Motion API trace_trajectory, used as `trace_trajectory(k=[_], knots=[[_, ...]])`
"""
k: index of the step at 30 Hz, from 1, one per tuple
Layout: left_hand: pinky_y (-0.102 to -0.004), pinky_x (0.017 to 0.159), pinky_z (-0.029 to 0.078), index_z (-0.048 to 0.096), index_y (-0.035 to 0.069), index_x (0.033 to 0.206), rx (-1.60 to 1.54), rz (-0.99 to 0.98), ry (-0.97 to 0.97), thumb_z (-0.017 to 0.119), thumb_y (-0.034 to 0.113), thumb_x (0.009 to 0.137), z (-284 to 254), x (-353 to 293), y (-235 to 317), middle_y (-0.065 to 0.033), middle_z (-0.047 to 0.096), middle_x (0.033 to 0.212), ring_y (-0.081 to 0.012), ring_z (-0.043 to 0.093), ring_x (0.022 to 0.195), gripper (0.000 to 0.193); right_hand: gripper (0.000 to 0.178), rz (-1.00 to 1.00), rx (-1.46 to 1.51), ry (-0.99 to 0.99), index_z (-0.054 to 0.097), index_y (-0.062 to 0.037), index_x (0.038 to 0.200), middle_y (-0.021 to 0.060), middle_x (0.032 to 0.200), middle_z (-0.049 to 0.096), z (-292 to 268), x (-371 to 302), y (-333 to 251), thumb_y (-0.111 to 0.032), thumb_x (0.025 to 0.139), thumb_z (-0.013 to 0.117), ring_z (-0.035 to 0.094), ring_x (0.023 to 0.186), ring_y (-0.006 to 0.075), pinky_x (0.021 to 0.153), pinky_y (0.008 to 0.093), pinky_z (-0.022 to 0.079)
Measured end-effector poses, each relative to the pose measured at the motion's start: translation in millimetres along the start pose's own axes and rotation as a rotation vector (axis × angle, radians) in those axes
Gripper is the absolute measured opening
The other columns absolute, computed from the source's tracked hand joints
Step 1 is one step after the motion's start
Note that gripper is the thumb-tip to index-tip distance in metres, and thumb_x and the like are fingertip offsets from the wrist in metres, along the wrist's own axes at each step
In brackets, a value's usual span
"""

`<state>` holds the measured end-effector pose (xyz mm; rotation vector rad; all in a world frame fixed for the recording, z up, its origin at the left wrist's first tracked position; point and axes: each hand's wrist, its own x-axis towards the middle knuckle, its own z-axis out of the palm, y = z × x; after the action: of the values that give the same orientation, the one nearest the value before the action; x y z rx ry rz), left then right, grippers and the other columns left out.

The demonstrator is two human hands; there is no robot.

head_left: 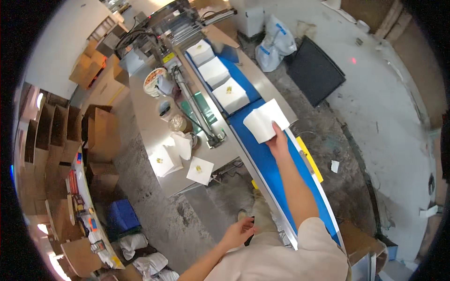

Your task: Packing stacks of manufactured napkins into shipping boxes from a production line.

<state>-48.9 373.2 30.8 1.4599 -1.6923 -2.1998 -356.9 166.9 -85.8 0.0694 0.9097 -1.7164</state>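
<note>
My right hand (278,140) grips the near edge of a stack of white paper napkins (268,118), thumb on top. The stack is over the blue conveyor belt (262,157), its left part bent downward. Farther up the belt lie several more white stacks; the nearest stack (231,96) bears a small gold-green print. My left hand (238,232) hangs low in front of my body, its fingers loosely curled with nothing visible in them. A dark object (250,240) shows beside its fingertips; what it is I cannot make out.
Left of the belt, a steel table (154,136) holds a printed white napkin stack (198,170), tubs and jars. A printing machine (176,28) stands at the far end. White sacks (276,44) and a black panel (316,70) lie right. Cardboard boxes (101,133) stand left.
</note>
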Motion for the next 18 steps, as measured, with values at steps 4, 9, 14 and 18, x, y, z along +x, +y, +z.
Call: trace_trajectory(k=[4, 9, 14, 18], knots=[[-0.0287, 0.079, 0.051, 0.054, -0.002, 0.125, 0.040, -0.074, 0.072, 0.065, 0.024, 0.093, -9.3, 0.3, 4.7, -0.0068, 0.068, 0.098, -0.0122, 0.063, 0.088, 0.043, 0.060, -0.030, -0.065, 0.024, 0.048, -0.0059, 0.129, 0.0108, 0.119, 0.059, 15.9, 40.0, 39.9, -0.032, 0.082, 0.074, 0.061, 0.104, 0.0263, 0.072, 0.0453, 0.055], [-0.0310, 0.074, 0.054, 0.055, -0.002, 0.124, -0.026, -0.031, 0.146, 0.068, 0.026, 0.090, -17.8, -4.7, -10.5, -0.0113, 0.067, 0.096, -0.0177, 0.067, 0.084, 0.046, 0.061, 0.002, -0.280, 0.205, 0.049, -0.0032, 0.126, 0.0140, 0.122, 0.057, 26.3, 46.8, 72.6, -0.036, 0.082, 0.074, 0.058, 0.109, 0.0297, 0.077, 0.0479, 0.052], [-0.0305, 0.074, 0.054, 0.054, -0.002, 0.125, 0.131, -0.019, 0.093, 0.068, 0.024, 0.090, -11.3, -21.7, -4.7, -0.0112, 0.068, 0.098, -0.0170, 0.067, 0.083, 0.046, 0.065, 0.005, -0.230, 0.517, 0.047, -0.0038, 0.126, 0.0144, 0.118, 0.055, -7.8, 21.8, 33.0, -0.051, 0.086, 0.066, 0.055, 0.104, 0.0284, 0.083, 0.0509, 0.048], [-0.0311, 0.076, 0.054, 0.053, -0.005, 0.126, 0.173, 0.084, 0.046, 0.068, 0.024, 0.090, -6.4, -45.7, -13.0, -0.0126, 0.069, 0.102, -0.0170, 0.067, 0.087, 0.048, 0.044, -0.098, -0.097, 0.351, 0.055, -0.0061, 0.118, 0.0095, 0.102, 0.059, -44.0, -79.4, 19.6, -0.039, 0.090, 0.064, 0.057, 0.093, 0.0236, 0.080, 0.0461, 0.052]])
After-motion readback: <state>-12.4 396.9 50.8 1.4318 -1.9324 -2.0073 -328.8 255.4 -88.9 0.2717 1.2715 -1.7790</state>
